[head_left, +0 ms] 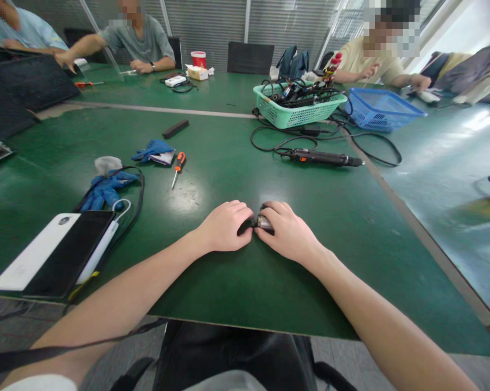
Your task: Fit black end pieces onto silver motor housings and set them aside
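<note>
Right hand closed over small metal part on green tabletop; left hand curled against it, fingertips touching, hold unclear.

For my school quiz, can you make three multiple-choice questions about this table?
1. Where is the orange-handled screwdriver? A in the blue basket; B on the green table; C in a hand.
2. What colour is the cable-filled basket? A red; B blue; C mint green.
3. What are the left hand and right hand doing? A touching a small metal part; B lying empty; C wearing blue gloves.

1 B: it lies near a blue glove.
2 C: its mesh looks mint green.
3 A: fingers meet around it.
</note>
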A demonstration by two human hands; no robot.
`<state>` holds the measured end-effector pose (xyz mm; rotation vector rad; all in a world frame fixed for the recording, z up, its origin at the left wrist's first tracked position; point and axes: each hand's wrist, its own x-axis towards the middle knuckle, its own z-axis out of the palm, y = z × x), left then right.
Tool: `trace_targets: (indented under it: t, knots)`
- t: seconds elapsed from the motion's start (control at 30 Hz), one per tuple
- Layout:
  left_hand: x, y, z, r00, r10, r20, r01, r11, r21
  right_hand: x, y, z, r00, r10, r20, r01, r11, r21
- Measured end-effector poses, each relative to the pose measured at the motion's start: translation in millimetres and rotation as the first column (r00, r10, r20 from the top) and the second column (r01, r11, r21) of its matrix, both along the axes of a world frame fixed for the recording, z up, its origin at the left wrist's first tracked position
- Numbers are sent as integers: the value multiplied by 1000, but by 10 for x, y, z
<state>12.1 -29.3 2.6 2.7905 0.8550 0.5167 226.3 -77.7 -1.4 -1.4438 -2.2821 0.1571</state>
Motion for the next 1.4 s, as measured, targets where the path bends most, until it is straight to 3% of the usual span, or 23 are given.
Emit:
trace_targets:
  t: [0.27, 0.53, 0.8, 0.97, 1.13, 1.27, 1.4]
  knots:
    - [11, 4, 19, 1000, -1, 15, 1, 1000, -24, 44, 18, 15, 984, 129, -122, -132, 991, -13]
    - [15, 34, -17, 1000, 3, 10, -3, 1000, -18, 61, 17, 80, 965, 161, -208, -169, 985, -25]
    - [36, 22, -21, 998, 61, -2, -61, 998, 2, 79, 63, 92, 982, -16, -186, 7, 999, -48]
    - [25, 35, -37, 981, 192, 6, -192, 981, 17, 138, 107, 46, 974, -182, -132, 179, 983, -34]
    - [17, 67, -34, 947, 321, 7, -321, 947, -13, 182, 97, 41, 966, -256, -28, 254, 966, -46]
    - [9, 91, -42, 937, 348, -2, -348, 937, -40, 134, 10, 117, 980, -191, 53, 195, 977, -86]
    - [-5, 115, -63, 949, 315, -8, -315, 947, -58, 0, -109, 188, 998, -64, 20, 66, 988, -137]
